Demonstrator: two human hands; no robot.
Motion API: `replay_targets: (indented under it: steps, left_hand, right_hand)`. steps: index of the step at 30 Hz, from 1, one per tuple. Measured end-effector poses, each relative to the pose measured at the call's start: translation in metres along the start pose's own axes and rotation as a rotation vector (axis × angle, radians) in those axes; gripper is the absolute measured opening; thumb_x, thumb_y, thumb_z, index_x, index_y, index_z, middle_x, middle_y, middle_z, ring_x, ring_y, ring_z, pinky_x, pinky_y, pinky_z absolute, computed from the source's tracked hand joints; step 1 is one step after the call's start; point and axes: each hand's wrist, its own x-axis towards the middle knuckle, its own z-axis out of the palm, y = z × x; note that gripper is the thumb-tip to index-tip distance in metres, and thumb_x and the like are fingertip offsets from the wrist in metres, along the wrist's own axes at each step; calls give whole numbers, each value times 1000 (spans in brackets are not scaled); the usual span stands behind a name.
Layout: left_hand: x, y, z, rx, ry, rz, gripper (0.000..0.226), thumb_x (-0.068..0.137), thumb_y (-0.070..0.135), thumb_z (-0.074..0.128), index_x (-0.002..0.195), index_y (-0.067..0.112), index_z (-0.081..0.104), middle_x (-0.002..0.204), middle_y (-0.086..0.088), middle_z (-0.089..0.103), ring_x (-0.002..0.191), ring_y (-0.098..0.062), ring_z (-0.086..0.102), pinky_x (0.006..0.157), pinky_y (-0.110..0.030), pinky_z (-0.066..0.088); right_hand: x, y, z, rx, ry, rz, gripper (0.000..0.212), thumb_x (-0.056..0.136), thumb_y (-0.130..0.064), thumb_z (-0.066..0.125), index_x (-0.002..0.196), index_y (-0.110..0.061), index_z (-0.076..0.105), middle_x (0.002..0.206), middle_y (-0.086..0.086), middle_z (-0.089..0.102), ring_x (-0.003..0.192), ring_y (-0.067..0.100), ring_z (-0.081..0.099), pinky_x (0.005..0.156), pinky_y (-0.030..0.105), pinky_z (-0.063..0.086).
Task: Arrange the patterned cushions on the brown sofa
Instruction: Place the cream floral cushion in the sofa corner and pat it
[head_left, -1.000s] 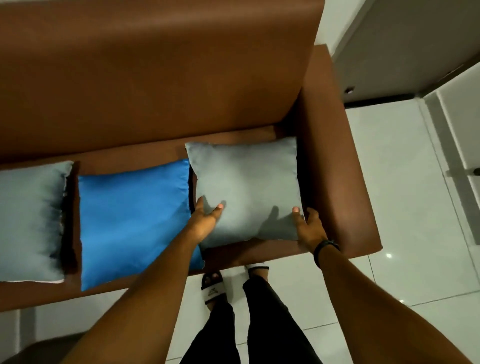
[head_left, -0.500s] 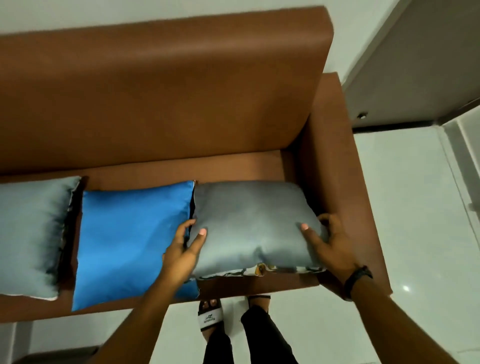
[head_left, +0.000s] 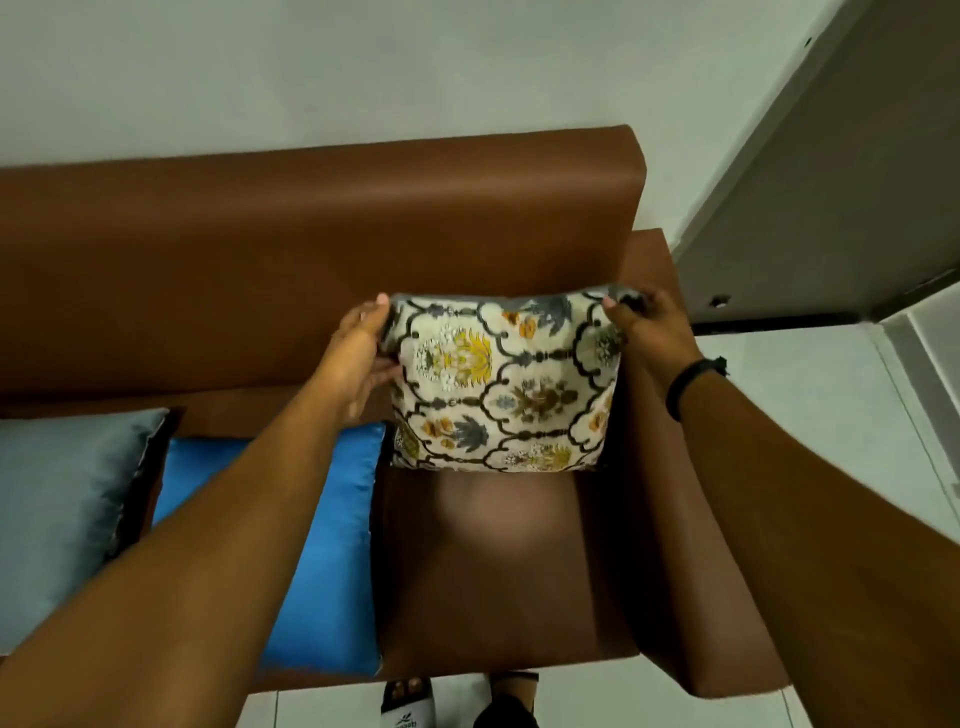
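A cushion (head_left: 501, 384) with a cream, yellow and grey floral pattern stands upright against the backrest at the right end of the brown sofa (head_left: 311, 249). My left hand (head_left: 363, 353) grips its upper left corner and my right hand (head_left: 647, 332) grips its upper right corner. Its patterned face is turned toward me. A blue cushion (head_left: 332, 561) lies flat on the seat to the left, partly under my left forearm. A grey cushion (head_left: 62, 514) lies flat at the far left.
The sofa's right armrest (head_left: 675, 519) runs beside the patterned cushion. A grey door (head_left: 831, 182) stands at the right, above a white tiled floor (head_left: 841, 415). My sandalled feet (head_left: 405, 706) show at the seat's front edge.
Both hands lifted the right cushion off the seat and turned it over. It went from lying grey side up to standing against the backrest, pattern facing me.
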Motion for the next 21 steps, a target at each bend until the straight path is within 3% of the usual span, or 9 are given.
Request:
replay_targets:
  steps: [2, 5, 8, 10, 12, 14, 17, 19, 21]
  left_hand:
    - [11, 0, 10, 48, 59, 56, 79, 96, 55, 58, 161, 28, 23, 161, -7, 42, 138, -33, 50, 108, -45, 45]
    - [5, -35, 27, 706, 211, 444, 104, 86, 69, 61, 165, 26, 8, 172, -4, 11, 153, -29, 26, 111, -42, 20]
    - [-12, -95, 58, 1385, 0, 965, 109, 83, 66, 62, 165, 25, 3, 173, -2, -4, 158, -30, 3, 120, -60, 17]
    - [1, -123, 69, 1592, -128, 1028, 113, 82, 57, 70, 165, 25, 2, 173, -4, -6, 159, -33, 0, 121, -63, 20]
    - [22, -128, 55, 1625, -73, 906, 115, 83, 48, 75, 164, 33, -5, 173, -2, -16, 158, -35, -10, 122, -64, 10]
    - [43, -130, 22, 1529, 30, 689, 116, 85, 44, 75, 161, 44, -13, 170, 1, -26, 156, -41, -16, 118, -71, 12]
    - [45, -129, -26, 1277, 254, 428, 111, 89, 52, 67, 163, 28, -12, 171, -11, -21, 155, -48, -7, 115, -72, 26]
    - [36, -130, -17, 1342, 254, 594, 102, 94, 50, 60, 164, 17, -6, 172, -14, -14, 156, -45, -5, 117, -69, 22]
    - [30, -132, 20, 1497, 9, 946, 93, 95, 48, 56, 165, 22, 1, 173, -11, -8, 158, -39, -7, 116, -74, 17]
  right_hand:
    - [8, 0, 7, -46, 20, -23, 69, 93, -41, 73, 152, -21, 45, 145, 0, 59, 131, 22, 57, 113, 47, 46]
    - [-11, 25, 22, -478, 105, -326, 78, 93, -52, 66, 156, -16, 37, 157, 12, 45, 144, 31, 43, 118, 43, 35]
    - [-49, 74, 58, -951, -99, -734, 87, 88, -52, 69, 159, -18, 32, 169, 15, 26, 157, 37, 20, 120, 54, 24]
    - [-51, 108, 73, -1187, -219, -813, 97, 83, -47, 74, 164, -24, 24, 174, 9, 11, 160, 34, 6, 122, 61, 19]
    - [-33, 124, 63, -1258, -170, -673, 107, 83, -44, 76, 165, -37, 8, 174, 2, -7, 160, 32, -8, 121, 65, 12]
    - [-9, 136, 39, -1130, -6, -403, 119, 76, -48, 81, 163, -48, 0, 174, 4, -11, 159, 35, -11, 119, 69, 13]
    - [-4, 145, 9, -997, 122, -269, 122, 68, -56, 84, 162, -44, 6, 174, 9, -4, 159, 37, -6, 117, 71, 18]
    - [-20, 148, 18, -1028, 59, -494, 108, 76, -66, 74, 163, -41, 14, 174, 9, 1, 159, 36, -1, 117, 67, 19]
    - [-33, 150, 39, -1113, -111, -819, 95, 82, -61, 70, 162, -37, 24, 173, 12, 11, 158, 37, 10, 116, 65, 24]
